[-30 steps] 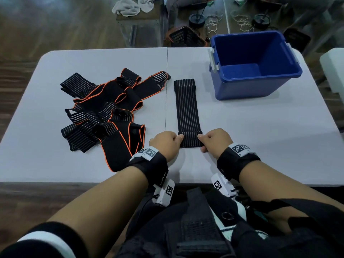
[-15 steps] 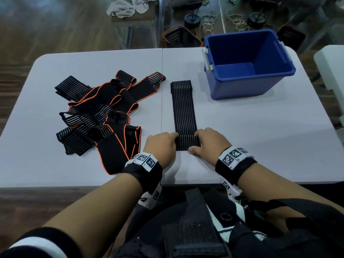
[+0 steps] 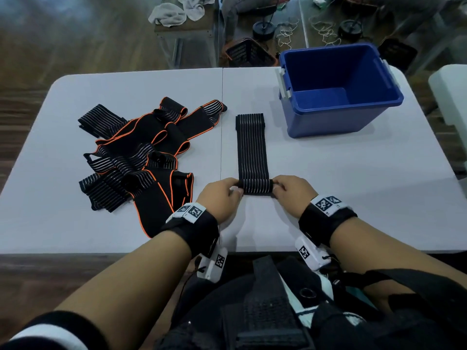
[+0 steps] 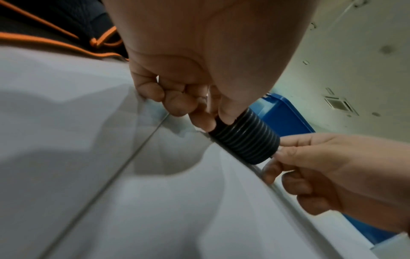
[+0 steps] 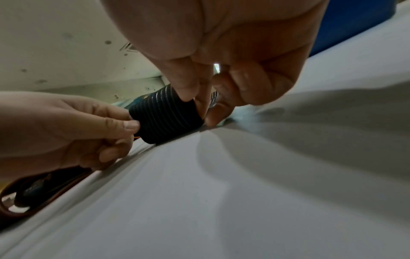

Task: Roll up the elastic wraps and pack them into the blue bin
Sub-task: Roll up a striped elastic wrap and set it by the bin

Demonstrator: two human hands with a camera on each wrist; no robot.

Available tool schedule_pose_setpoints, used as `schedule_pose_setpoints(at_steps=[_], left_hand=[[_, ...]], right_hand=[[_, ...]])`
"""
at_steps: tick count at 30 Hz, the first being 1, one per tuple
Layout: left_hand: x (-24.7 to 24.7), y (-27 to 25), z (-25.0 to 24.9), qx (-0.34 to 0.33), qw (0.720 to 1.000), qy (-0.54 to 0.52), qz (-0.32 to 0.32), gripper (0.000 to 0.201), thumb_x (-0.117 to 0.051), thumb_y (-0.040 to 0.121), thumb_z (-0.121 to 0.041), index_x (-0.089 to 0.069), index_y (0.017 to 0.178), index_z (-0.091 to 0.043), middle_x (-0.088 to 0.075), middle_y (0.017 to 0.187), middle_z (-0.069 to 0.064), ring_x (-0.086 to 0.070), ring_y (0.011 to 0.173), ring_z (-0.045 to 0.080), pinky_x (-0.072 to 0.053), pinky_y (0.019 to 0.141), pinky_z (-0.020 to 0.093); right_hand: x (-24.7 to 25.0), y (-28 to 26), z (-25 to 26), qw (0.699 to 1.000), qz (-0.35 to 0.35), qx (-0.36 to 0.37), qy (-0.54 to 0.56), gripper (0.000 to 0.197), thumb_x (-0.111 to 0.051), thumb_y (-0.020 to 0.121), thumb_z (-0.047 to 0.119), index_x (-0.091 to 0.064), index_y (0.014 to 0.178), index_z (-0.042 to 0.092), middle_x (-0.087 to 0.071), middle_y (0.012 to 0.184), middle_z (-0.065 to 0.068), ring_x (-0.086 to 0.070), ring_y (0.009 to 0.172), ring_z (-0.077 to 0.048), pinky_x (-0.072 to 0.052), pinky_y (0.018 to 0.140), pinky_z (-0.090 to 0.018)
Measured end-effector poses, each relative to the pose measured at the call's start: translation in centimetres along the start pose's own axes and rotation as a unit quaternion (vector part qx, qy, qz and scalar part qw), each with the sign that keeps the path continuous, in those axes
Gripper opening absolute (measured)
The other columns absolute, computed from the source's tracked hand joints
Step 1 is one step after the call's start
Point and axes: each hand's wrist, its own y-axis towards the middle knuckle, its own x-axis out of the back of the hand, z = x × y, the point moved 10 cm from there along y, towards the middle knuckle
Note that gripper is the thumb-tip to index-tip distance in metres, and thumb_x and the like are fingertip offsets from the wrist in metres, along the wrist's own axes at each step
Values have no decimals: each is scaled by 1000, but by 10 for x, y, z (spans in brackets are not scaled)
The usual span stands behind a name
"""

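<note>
A black elastic wrap with thin white stripes (image 3: 251, 147) lies lengthwise on the white table (image 3: 353, 185), its near end curled into a small roll (image 3: 255, 186). My left hand (image 3: 222, 195) pinches the roll's left end and my right hand (image 3: 293, 193) pinches its right end. In the left wrist view the roll (image 4: 244, 138) sits on the table between both hands' fingertips. The right wrist view shows the same roll (image 5: 164, 115). The blue bin (image 3: 336, 92) stands at the far right and looks empty.
A heap of several black wraps with orange edging (image 3: 136, 157) lies on the table's left half. A seam (image 3: 221, 147) runs down the table's middle. Beyond the table stand a bench with towels (image 3: 177, 13) and a dark basket (image 3: 247, 54).
The flat near end of the striped wrap has been turned over into a small roll. Both hands moved slightly away from me with it.
</note>
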Motion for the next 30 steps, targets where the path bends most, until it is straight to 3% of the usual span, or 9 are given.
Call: schedule_pose_setpoints(at_steps=[3,8,11,15,18,20,22,27,30], left_hand=[[-1,0,1,35,999,-26,5,24,-52,100,-32,-70,103,-17,-58,72,-7,-55,79,17,-36,68,25],[-5,1,5,69,997,-38,19,47,-48,102,-38,-62,72,-5,-60,67,5,-54,66,21,-38,60,31],[-5,1,3,73,997,-29,20,50,-47,102,-40,-54,64,-8,-54,62,6,-49,59,21,-35,56,31],[-1,1,3,76,997,3,11,48,-51,99,-43,-64,79,-1,-61,69,9,-59,69,25,-42,62,33],[8,-1,2,62,998,-4,-32,27,-58,94,-43,-52,102,-19,-65,74,3,-62,71,19,-49,65,34],[9,-2,-7,19,999,10,-38,25,-59,94,-38,-43,110,-26,-62,64,1,-60,62,18,-48,61,35],[9,-2,-18,-19,999,38,-32,24,-56,97,-34,-47,117,-26,-61,62,-2,-60,64,18,-48,63,34],[1,0,-23,-57,992,111,1,40,-43,101,-22,-53,140,-23,-70,113,11,-63,108,29,-50,92,40],[-1,0,-15,-47,994,98,23,52,-43,97,-15,-45,148,-25,-71,111,13,-64,105,29,-51,89,36]], right_hand=[[-2,2,-6,999,1,-22,40,33,-44,99,18,-63,73,10,-67,76,-7,-58,72,-25,-38,61,-31],[-3,0,-12,992,-3,-66,112,59,-37,105,33,-70,67,3,-73,77,-7,-64,77,-27,-42,76,-31],[-2,0,-13,990,2,-76,121,64,-46,99,49,-69,67,-2,-70,69,-11,-64,73,-30,-47,77,-38],[1,0,-9,997,-9,-64,36,49,-64,89,44,-66,77,-4,-66,73,-18,-63,77,-35,-50,70,-39],[6,-2,-1,998,-35,-57,3,29,-65,89,38,-57,102,13,-66,92,-3,-62,87,-25,-48,74,-34],[8,-3,11,998,-45,-13,-32,32,-64,91,32,-48,115,19,-61,101,-2,-60,88,-24,-49,76,-35],[5,-4,19,996,-44,24,-76,32,-62,92,29,-49,121,21,-56,109,-5,-60,88,-26,-52,80,-40],[-3,-3,22,991,-11,32,-130,47,-65,90,40,-54,133,22,-49,122,-4,-55,110,-25,-50,92,-39],[-10,-5,17,985,18,34,-168,63,-72,84,33,-44,141,26,-46,121,-3,-53,111,-25,-52,91,-41]])
